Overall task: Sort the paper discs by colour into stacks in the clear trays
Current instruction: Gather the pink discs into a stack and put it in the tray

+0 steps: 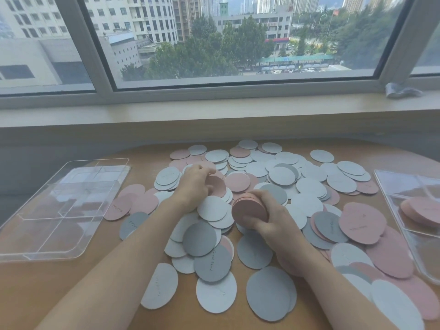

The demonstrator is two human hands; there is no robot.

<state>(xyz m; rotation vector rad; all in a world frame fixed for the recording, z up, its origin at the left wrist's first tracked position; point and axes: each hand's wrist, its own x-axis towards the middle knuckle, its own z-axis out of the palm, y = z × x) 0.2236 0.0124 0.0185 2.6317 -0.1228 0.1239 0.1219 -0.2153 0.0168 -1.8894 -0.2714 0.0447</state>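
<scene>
A wide heap of pink, white and grey paper discs [283, 177] covers the middle of the wooden table. My right hand [273, 217] grips a thick stack of pink discs [248, 208], held on edge above the heap. My left hand [194, 186] pinches a single pink disc [217, 186] lifted off the pile, just left of the stack. A clear divided tray [64, 210] lies at the left with no discs in it. A second clear tray [404, 201] at the right edge holds a pile of pink discs [421, 213] in one compartment.
A window sill [214, 110] runs along the far side behind the table. A crumpled grey scrap [402, 90] lies on the sill at the right. Bare wood shows at the table's front left [71, 287].
</scene>
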